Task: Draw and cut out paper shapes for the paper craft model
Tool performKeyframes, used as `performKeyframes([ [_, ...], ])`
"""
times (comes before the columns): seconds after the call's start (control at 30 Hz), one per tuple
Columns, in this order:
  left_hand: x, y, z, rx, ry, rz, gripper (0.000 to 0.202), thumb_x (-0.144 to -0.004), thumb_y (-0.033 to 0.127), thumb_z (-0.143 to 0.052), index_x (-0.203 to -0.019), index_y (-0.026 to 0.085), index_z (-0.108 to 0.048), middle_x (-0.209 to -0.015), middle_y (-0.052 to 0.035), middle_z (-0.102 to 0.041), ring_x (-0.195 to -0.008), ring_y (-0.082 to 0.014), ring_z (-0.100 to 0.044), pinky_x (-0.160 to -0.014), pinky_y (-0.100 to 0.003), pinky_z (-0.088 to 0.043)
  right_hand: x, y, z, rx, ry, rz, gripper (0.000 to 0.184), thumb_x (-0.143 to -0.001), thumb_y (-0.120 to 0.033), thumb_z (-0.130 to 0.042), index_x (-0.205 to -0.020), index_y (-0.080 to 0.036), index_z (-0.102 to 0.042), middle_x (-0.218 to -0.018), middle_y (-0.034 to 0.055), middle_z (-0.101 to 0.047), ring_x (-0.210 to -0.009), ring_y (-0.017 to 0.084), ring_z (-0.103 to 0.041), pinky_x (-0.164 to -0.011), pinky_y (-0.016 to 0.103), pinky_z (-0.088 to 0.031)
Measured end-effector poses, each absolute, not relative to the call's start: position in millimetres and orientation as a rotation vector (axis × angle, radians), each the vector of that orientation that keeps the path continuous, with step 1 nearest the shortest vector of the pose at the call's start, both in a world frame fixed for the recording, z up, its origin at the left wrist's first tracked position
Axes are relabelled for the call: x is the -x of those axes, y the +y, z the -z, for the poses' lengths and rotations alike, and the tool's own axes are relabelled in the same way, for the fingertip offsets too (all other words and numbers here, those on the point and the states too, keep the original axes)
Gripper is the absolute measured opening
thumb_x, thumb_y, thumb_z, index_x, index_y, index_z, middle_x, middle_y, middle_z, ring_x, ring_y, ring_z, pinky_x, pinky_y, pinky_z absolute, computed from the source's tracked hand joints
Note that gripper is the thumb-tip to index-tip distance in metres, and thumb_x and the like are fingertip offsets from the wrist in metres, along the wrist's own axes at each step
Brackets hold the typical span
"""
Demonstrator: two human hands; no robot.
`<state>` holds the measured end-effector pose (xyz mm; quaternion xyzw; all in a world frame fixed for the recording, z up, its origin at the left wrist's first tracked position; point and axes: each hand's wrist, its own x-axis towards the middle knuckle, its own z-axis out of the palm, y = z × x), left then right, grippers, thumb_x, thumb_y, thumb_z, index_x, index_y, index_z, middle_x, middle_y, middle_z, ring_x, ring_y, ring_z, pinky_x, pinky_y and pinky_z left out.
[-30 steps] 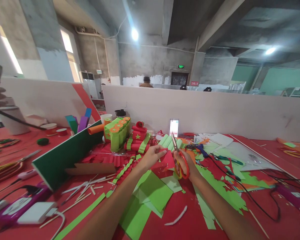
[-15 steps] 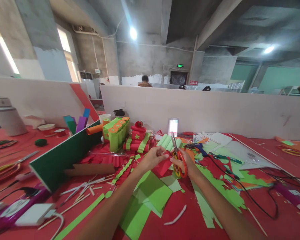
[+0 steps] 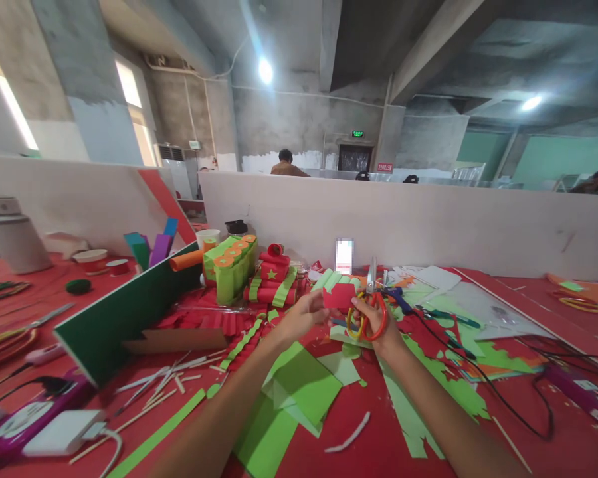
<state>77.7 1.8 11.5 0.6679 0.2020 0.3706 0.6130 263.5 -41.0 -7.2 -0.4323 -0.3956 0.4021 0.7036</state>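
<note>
Between my hands a small red piece of paper (image 3: pixel 339 297) is held up, its left edge pinched by the fingers of my left hand (image 3: pixel 303 317). My right hand (image 3: pixel 383 326) grips a pair of scissors (image 3: pixel 371 282) by the red and yellow handles, with the blades pointing up and away. The right fingertips are close to the paper's right edge; whether they touch it I cannot tell. Rolled pale green paper tubes (image 3: pixel 323 280) lie just behind the red paper. Below my hands are bright green paper sheets (image 3: pixel 306 380).
Green and red paper models (image 3: pixel 229 272) stand behind a dark green board (image 3: pixel 124 318) at left. White sticks (image 3: pixel 167 382) lie before it. Green paper scraps (image 3: pixel 443 378), cables and a purple power strip (image 3: pixel 578 392) are at right. A lit phone (image 3: pixel 344 255) leans against the white partition (image 3: pixel 403 219).
The red paper has been raised and turned so its flat face shows. My right hand and the scissors have shifted right, away from the left hand, and the blades now stand more upright.
</note>
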Motion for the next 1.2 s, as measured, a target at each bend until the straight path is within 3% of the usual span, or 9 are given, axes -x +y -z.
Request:
performKeyframes([
  [0.1,-81.0,-9.1,-14.7,-1.634,0.446,-0.796,0.035,-0.073,0.04,-0.074,-0.096,0.017,-0.06,-0.088,-0.0064,-0.067,-0.071,-0.0158,-0.061,-0.066,-0.027,-0.047,-264.0,-40.5,9.1,0.975,-0.843,-0.887,0.047,-0.059,-0.039,-0.083,-0.095,-0.022,-0.057,-0.061,-0.0057,-0.061,-0.049,0.013,-0.061,-0.041,0.022,-0.047],
  [0.43,-85.9,-10.7,-10.6,-1.865,0.658,-0.945,0.046,-0.089,0.055,-0.05,-0.071,0.014,-0.062,-0.065,-0.0036,-0.062,-0.059,-0.0143,-0.053,-0.058,-0.025,-0.042,-253.5,-53.6,2.1,1.016,-1.166,-0.89,0.045,-0.067,-0.041,-0.079,-0.1,-0.021,-0.055,-0.067,-0.0048,-0.062,-0.051,0.015,-0.063,-0.041,0.021,-0.047],
  [0.67,-86.8,-8.7,-10.4,-1.882,0.72,-1.055,0.044,-0.088,0.053,-0.051,-0.066,0.016,-0.053,-0.057,0.0011,-0.052,-0.053,-0.0117,-0.046,-0.052,-0.023,-0.036,-250.6,-54.9,3.0,1.029,-1.197,-0.886,0.044,-0.066,-0.041,-0.08,-0.094,-0.021,-0.053,-0.064,-0.0061,-0.06,-0.045,0.011,-0.058,-0.037,0.018,-0.046],
  [0.87,-89.5,-10.3,-5.0,-2.013,0.775,-0.911,0.048,-0.087,0.054,-0.049,-0.056,0.018,-0.046,-0.048,0.003,-0.042,-0.045,-0.0101,-0.037,-0.044,-0.023,-0.025,-252.2,-56.5,1.0,1.037,-1.19,-0.887,0.042,-0.069,-0.042,-0.079,-0.092,-0.019,-0.053,-0.056,-0.0055,-0.059,-0.041,0.009,-0.053,-0.037,0.017,-0.045],
  [1.03,-89.4,-13.3,-6.9,-1.983,0.73,-0.917,0.044,-0.088,0.052,-0.048,-0.062,0.017,-0.054,-0.053,0.0006,-0.051,-0.05,-0.0128,-0.047,-0.048,-0.023,-0.033,-254.1,-52.6,4.0,1.018,-1.196,-0.891,0.045,-0.068,-0.042,-0.079,-0.095,-0.02,-0.051,-0.059,-0.0069,-0.057,-0.041,0.009,-0.053,-0.037,0.018,-0.045],
  [1.2,-88.2,-13.8,-11.6,-1.93,0.72,-1.011,0.039,-0.087,0.049,-0.051,-0.063,0.018,-0.054,-0.053,0.0019,-0.05,-0.05,-0.0123,-0.045,-0.048,-0.023,-0.033,-254.3,-51.4,4.8,1.026,-1.242,-0.871,0.047,-0.067,-0.047,-0.079,-0.095,-0.021,-0.05,-0.057,-0.0085,-0.054,-0.04,0.01,-0.052,-0.038,0.02,-0.045],
])
